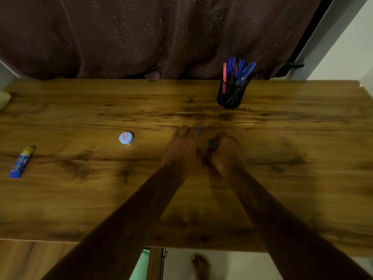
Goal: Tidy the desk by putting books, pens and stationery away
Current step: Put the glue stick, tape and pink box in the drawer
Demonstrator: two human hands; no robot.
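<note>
Head view, looking down on a wood-grain worktop [282, 178]. Both forearms reach in from the near edge and converge at mid-worktop. The left hand [181, 152] lies palm-down with fingers drawn together, their tips toward a small bluish item [199, 130] just beyond them; blur leaves both the item's identity and any contact undecided. The right hand [227, 152] is curled narrow around a small dark green object [212, 142] at its fingertips; what the object is cannot be told. The two hands sit just beside each other, a thin gap between them.

A black mesh pen holder [232, 96] stands upright near the far edge, right of centre, filled with blue pens [241, 68] and one pink pen [224, 77]. A round blue-lidded container [126, 138] rests left of the left hand, apart from it. A glue stick [21, 162] lies on its side close to the left margin of the view, well apart from everything else. A pale object [4, 100] is cut off at the far left edge.

Bare surface extends to the right of the hands up to the right end of the worktop, and between the hands and the near edge. A dark curtain [141, 37] hangs directly behind the far edge. A bare foot [200, 265] shows on the floor below the near edge.
</note>
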